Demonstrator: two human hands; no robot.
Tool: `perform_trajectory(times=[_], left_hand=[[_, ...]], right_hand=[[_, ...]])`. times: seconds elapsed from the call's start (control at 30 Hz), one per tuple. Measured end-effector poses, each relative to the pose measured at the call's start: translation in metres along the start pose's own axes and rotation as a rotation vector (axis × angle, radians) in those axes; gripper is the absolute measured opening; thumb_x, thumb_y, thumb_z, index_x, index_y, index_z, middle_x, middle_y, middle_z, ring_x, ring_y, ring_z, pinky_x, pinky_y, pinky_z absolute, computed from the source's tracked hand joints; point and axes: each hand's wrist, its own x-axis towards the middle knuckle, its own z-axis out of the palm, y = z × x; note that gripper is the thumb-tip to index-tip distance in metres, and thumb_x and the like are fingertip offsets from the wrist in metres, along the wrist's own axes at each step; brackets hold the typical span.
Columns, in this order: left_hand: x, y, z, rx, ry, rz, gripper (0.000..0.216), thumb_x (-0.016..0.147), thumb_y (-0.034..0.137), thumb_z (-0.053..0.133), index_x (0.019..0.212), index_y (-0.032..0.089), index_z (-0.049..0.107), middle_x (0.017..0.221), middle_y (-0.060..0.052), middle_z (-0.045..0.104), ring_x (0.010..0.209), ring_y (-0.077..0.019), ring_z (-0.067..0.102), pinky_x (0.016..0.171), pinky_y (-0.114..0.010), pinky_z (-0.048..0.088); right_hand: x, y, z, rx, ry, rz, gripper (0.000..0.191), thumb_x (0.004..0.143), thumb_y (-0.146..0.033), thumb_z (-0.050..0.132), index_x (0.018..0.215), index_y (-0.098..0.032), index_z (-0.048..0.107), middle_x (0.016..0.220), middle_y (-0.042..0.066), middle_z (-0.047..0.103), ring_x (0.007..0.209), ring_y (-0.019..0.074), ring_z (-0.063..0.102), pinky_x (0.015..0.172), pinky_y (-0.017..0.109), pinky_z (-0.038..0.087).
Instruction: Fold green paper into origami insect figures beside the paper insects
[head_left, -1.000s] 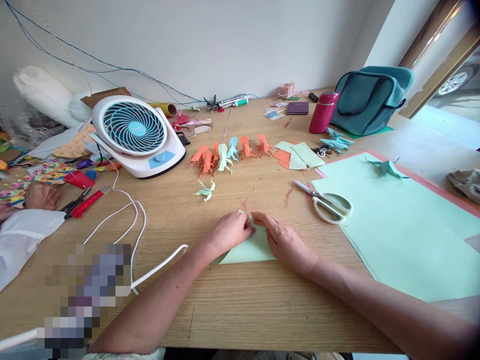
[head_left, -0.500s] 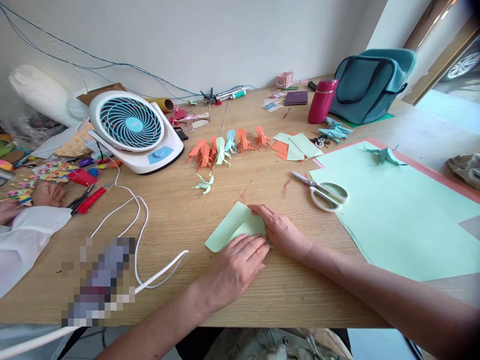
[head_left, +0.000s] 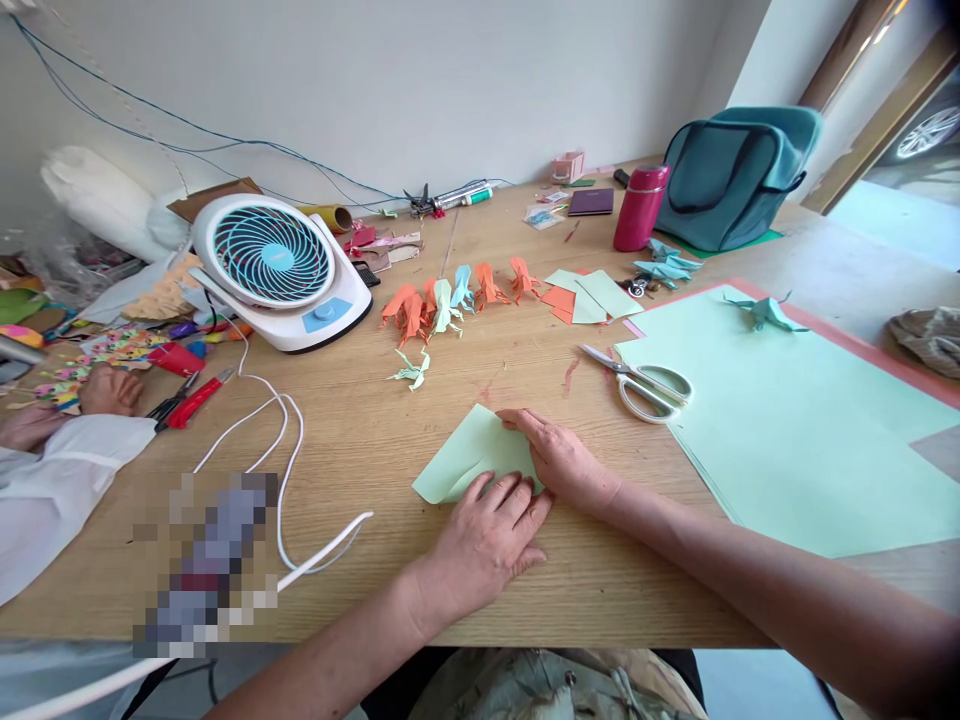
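A light green sheet of paper (head_left: 469, 445) lies on the wooden table in front of me, its near edge curled up into a loose fold. My left hand (head_left: 491, 530) rests on the near right part of the sheet, fingers stretched out and slightly spread over it. At the sheet's right edge, my right hand (head_left: 562, 455) grips the paper, fingertips over the far corner; its thumb is hard to see. The two hands almost touch at the near right corner. Beyond the sheet stands a small green folded-paper animal (head_left: 411, 370).
Orange, green and blue paper figures (head_left: 457, 295) stand in a row behind. Scissors (head_left: 637, 385) and large green sheets (head_left: 810, 430) lie right; small cut sheets (head_left: 592, 295) farther back. A fan (head_left: 285, 270), white cable (head_left: 289, 470) and another person's hand (head_left: 109, 390) are left.
My left hand has slid slightly right and toward me along the paper, its fingers more spread. The curled fold now shows more. My right hand stays at the edge. The view has shifted slightly.
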Motion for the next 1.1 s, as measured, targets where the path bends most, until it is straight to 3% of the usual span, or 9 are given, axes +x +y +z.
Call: perform_trajectory(times=[0.27,0.53,0.77,1.1], left_hand=[[0.01,0.015,0.001,0.016,-0.024,-0.118,0.07,0.079,0.068,0.06,0.129,0.021,0.053,0.115,-0.012,0.059,0.109,-0.0315,0.053,0.104,-0.056,0.037],[0.007,0.017,0.0,-0.015,-0.035,-0.15,0.07,0.082,0.068,0.057,0.134,0.022,0.05,0.121,-0.011,0.056,0.114,-0.0306,0.049,0.105,-0.055,0.037],[0.016,0.021,-0.004,0.037,-0.067,-0.178,0.066,0.074,0.072,0.062,0.12,0.025,0.06,0.105,-0.008,0.056,0.102,-0.0284,0.053,0.101,-0.056,0.04],[0.014,0.011,-0.008,0.124,-0.064,-0.084,0.064,0.076,0.07,0.06,0.123,0.026,0.058,0.103,-0.007,0.056,0.098,-0.0274,0.053,0.1,-0.054,0.04]], right_hand=[[0.002,-0.009,-0.005,0.002,-0.014,0.077,0.049,0.084,0.003,0.035,0.126,-0.016,0.051,0.117,0.014,0.067,0.112,0.0213,0.064,0.093,0.038,0.052],[0.001,-0.008,-0.004,-0.031,-0.02,0.064,0.051,0.083,0.004,0.035,0.127,-0.015,0.05,0.119,0.014,0.066,0.113,0.02,0.063,0.093,0.037,0.051],[0.001,-0.008,-0.004,-0.043,-0.027,0.077,0.045,0.087,0.001,0.035,0.126,-0.016,0.05,0.117,0.013,0.066,0.112,0.0207,0.063,0.093,0.037,0.052],[0.002,-0.004,-0.001,-0.05,-0.007,0.042,0.044,0.088,0.001,0.035,0.126,-0.015,0.049,0.117,0.013,0.066,0.111,0.0201,0.063,0.091,0.036,0.052]])
